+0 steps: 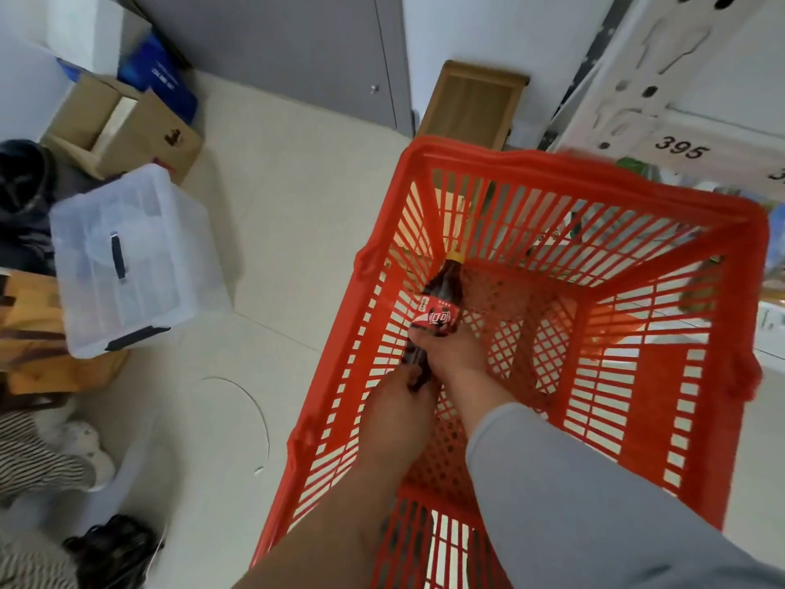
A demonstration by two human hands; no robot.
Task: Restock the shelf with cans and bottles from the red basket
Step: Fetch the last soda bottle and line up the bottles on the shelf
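A red slatted basket (594, 180) stands on the floor, and both my arms reach down into it. Near its left wall lies a dark cola bottle (439, 303) with a red label and a yellow cap, cap pointing away from me. My right hand (452, 352), in a grey sleeve, is closed around the bottle just below the label. My left hand (397, 408), bare-armed, grips the bottle's lower end. No other cans or bottles show inside the basket. The white shelf (679, 121) rises at the upper right, with a "395" tag on its edge.
A clear plastic storage box (127, 265) sits on the floor to the left, open cardboard boxes (123, 125) behind it. A wooden stool (471, 104) stands beyond the basket by a grey door. A person in striped clothing (38, 461) is at the lower left.
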